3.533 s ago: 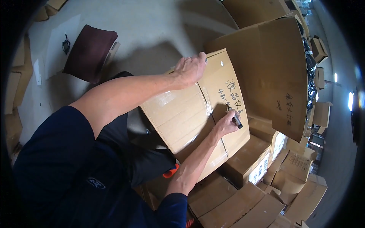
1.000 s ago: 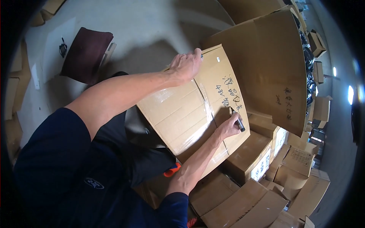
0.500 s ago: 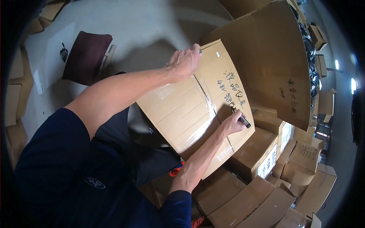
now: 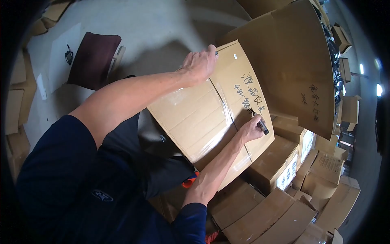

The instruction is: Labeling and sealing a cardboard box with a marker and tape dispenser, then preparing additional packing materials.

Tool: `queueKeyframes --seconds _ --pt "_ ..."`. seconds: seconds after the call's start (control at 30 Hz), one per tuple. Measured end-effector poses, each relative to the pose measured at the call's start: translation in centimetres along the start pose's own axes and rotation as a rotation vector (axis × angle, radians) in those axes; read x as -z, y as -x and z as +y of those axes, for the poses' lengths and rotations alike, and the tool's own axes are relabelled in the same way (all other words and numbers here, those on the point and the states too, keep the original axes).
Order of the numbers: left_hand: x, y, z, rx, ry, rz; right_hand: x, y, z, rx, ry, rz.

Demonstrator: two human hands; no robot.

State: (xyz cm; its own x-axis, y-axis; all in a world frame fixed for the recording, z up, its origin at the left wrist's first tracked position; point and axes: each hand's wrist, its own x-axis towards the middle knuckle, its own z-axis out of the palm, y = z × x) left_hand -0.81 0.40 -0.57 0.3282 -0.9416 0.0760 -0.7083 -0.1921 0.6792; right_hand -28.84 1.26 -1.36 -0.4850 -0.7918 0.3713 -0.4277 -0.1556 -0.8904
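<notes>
A taped cardboard box lies tilted in front of me, with handwritten black characters near its right side and a dark strap across the top. My right hand rests on it, closed round a black marker pen. The pen's tip touches the cardboard at the end of the lower row of writing. On the box's far left edge lies my left hand, its fingers curled. A small dark piece pokes out of that hand; most of it is hidden.
Behind the box rises a large open carton with black plastic bags inside. Several closed cartons are stacked to the right. On the floor at the left are a dark maroon seat pad and a small black device.
The pen's tip has moved slightly along the lower row, and a little more dark ink shows there. My left hand keeps its place on the box.
</notes>
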Motion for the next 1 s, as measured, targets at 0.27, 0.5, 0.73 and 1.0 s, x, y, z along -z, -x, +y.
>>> queueKeyframes --seconds 0.27,0.5,0.73,1.0 --pt "0.2 0.0 0.3 0.010 0.015 -0.013 0.0 0.3 -0.4 -0.012 -0.032 0.065" --pt "0.3 0.0 0.3 0.026 0.026 -0.042 0.2 0.3 -0.1 0.015 -0.065 0.057" --pt "0.5 0.0 0.5 0.018 0.041 -0.026 0.6 -0.1 0.8 0.028 -0.061 0.110" --pt "0.4 0.0 0.2 0.024 0.047 -0.036 0.1 0.2 0.0 -0.031 -0.016 0.076"
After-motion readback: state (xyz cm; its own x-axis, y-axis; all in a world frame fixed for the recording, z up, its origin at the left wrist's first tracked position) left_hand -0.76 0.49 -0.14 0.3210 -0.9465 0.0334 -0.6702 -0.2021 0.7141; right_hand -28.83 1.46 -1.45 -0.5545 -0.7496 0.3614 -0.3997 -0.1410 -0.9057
